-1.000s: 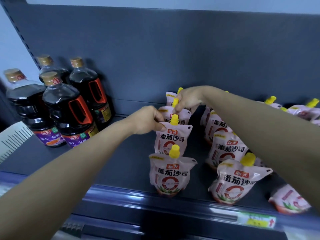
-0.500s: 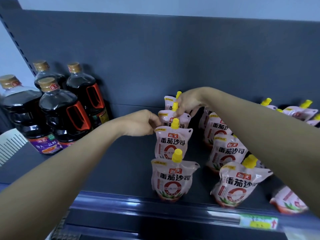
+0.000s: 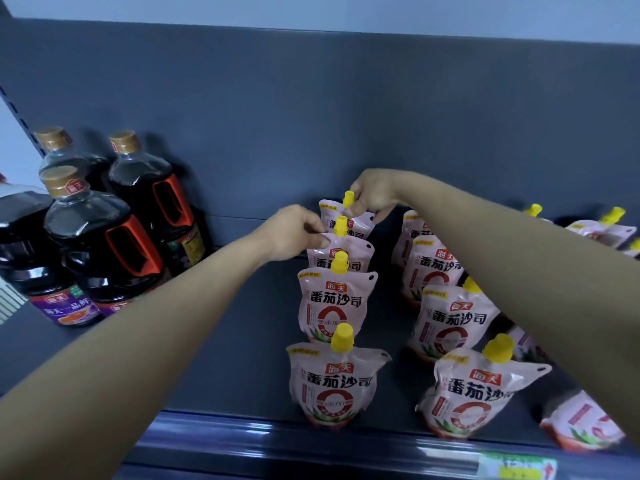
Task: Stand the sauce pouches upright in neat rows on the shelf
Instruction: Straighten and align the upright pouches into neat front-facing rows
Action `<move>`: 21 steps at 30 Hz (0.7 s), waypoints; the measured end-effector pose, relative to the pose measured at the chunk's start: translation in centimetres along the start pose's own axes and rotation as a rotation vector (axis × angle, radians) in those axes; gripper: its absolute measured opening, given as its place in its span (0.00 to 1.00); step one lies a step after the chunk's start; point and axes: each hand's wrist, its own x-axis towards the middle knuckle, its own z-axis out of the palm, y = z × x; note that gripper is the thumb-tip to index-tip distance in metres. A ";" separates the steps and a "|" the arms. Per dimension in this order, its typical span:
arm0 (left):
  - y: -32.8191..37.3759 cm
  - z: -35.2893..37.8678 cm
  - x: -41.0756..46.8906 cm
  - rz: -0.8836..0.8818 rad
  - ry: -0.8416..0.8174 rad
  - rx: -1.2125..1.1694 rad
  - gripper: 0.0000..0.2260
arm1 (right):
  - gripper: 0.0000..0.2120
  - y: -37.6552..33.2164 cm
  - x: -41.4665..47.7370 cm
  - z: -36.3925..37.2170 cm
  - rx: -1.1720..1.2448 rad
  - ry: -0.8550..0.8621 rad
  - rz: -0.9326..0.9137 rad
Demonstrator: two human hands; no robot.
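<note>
Landmark: front pouch (image 3: 337, 379) of the left-hand row, upright at the lip of the shelf (image 3: 242, 341).

Far left of front pouch: dark soy bottles (image 3: 100, 244), clustered, not in play. The bare shelf between them and the landmark gives the row its own lane.

Two places behind front pouch: third pouch (image 3: 346, 245). Left hand (image 3: 294, 233) pinches its top-left corner, thumb and fingers curled onto the film. It is probably steadying this pouch so it doesn't flop while the one behind is set.

Furthest behind front pouch: rear pouch (image 3: 330, 211), near the back panel. Right hand (image 3: 372, 199) grips its top edge just beside the yellow spout, fingers curled. The stiff top seam is the sensible hold, since the belly looks soft.

Right of front pouch: second row (image 3: 446, 317), standing but uneven. Its leaning pouch (image 3: 474, 389) at the front tilts right.

Far right of front pouch: fallen pouch (image 3: 585, 427) lies at the lip, and tipped pouches (image 3: 602, 230) lie further back. Judgement: the left row is nearly squared and the right side is not yet done.
</note>
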 end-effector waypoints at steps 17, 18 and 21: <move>-1.3 0.7 0.5 -0.068 -0.027 -0.088 0.16 | 0.13 -0.4 2.0 0.5 -0.012 0.068 -0.083; -1.3 0.6 0.5 -0.070 -0.029 -0.088 0.16 | 0.13 -0.4 2.0 0.4 -0.009 0.054 -0.084; -1.1 0.5 0.7 -0.075 -0.041 -0.079 0.14 | 0.13 -0.3 1.9 0.2 0.011 0.022 -0.084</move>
